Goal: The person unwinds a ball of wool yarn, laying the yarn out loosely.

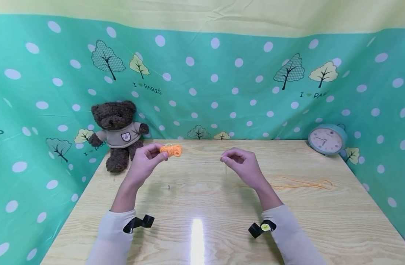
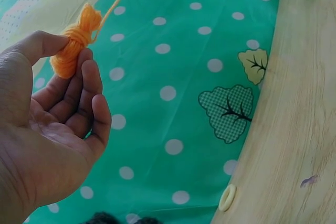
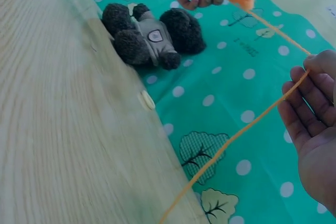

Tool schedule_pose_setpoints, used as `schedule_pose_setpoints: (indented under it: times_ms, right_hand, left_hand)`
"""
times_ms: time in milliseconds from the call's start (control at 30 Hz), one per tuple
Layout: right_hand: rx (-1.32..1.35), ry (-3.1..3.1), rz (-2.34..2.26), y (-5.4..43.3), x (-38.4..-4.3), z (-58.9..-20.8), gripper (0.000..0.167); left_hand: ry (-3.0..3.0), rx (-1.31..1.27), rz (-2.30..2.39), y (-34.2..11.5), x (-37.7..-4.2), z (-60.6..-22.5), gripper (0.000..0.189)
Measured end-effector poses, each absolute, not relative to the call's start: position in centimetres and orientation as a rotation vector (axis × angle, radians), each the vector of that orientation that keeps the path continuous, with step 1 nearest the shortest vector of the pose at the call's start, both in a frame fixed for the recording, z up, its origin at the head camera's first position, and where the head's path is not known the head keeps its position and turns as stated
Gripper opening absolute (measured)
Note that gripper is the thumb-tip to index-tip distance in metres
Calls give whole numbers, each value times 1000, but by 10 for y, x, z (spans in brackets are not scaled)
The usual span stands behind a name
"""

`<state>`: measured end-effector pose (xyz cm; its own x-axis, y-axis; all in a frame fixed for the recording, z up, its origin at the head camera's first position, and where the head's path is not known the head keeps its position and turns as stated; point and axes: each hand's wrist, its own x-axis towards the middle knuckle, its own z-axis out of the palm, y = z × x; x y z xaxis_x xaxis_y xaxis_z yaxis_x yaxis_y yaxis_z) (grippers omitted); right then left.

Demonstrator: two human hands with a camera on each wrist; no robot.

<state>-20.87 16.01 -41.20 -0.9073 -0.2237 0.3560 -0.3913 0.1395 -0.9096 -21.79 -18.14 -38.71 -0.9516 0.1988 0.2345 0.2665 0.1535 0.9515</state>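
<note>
My left hand [image 1: 143, 162] pinches a small wound bundle of orange yarn [image 1: 171, 150] between thumb and fingers, above the table's back left. In the left wrist view the bundle [image 2: 73, 43] is wrapped round its middle, and a strand leads up from it. To the right, my right hand [image 1: 242, 165] pinches that strand between thumb and finger. The right wrist view shows the strand [image 3: 223, 148] running taut from the bundle to my right hand [image 3: 317, 114], then hanging down past the fingers. Loose orange yarn [image 1: 301, 184] lies on the table beyond my right forearm.
A brown teddy bear [image 1: 117, 134] in a grey shirt sits at the back left. At the back right stands a round teal alarm clock [image 1: 327, 139]. A cream ring [image 2: 227, 198] lies by the table's back edge. Green dotted cloth [image 1: 202, 88] hangs behind the wooden table [image 1: 176, 228].
</note>
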Motion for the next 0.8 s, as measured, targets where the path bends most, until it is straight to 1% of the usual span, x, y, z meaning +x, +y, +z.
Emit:
schedule_pose_setpoints:
  times_ms: [200,500,700,800]
  right_hand:
    - [575,-2263,1844,176,-206,-408,11]
    - [517,-2227,1803,202,-203,-406,15]
    - [481,-2219,1808,216,-200,-405,17]
    - [466,-2207,1812,222,-200,-407,18]
  left_hand:
    - [-2333,-478,-1943,-181,-218,-388,10]
    - [-2330,-478,-1937,-181,-219,-386,10]
    - [-2335,-469,-1945,-181,-218,-386,7]
    - [-2337,-462,-1944,-181,-217,-385,8]
